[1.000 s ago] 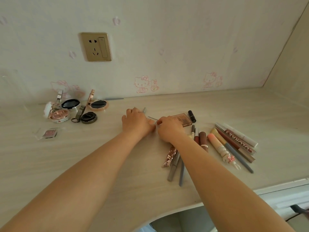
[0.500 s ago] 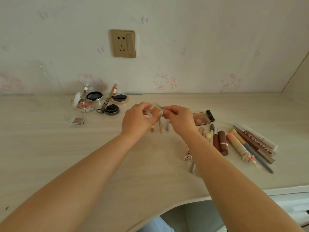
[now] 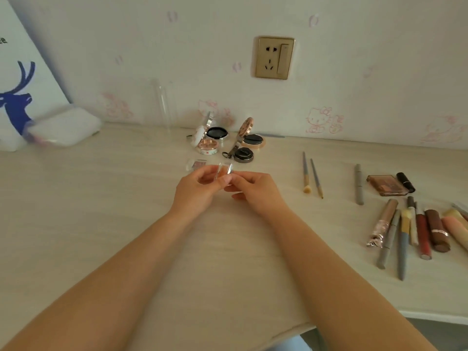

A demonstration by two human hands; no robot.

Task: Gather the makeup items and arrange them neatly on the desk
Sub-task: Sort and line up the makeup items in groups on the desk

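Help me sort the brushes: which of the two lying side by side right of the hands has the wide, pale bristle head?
The left brush of the pair: its head is broad and pale, while the right brush ends in a fine, narrow tip.

Small clear case (image 3: pixel 224 173), orange pan inside, held above desk (image 3: pixel 101 211). Open compacts (image 3: pixel 222 143) by wall. Two brushes (image 3: pixel 311 176), palette (image 3: pixel 386 184), tubes and pencils (image 3: pixel 415 231) right.
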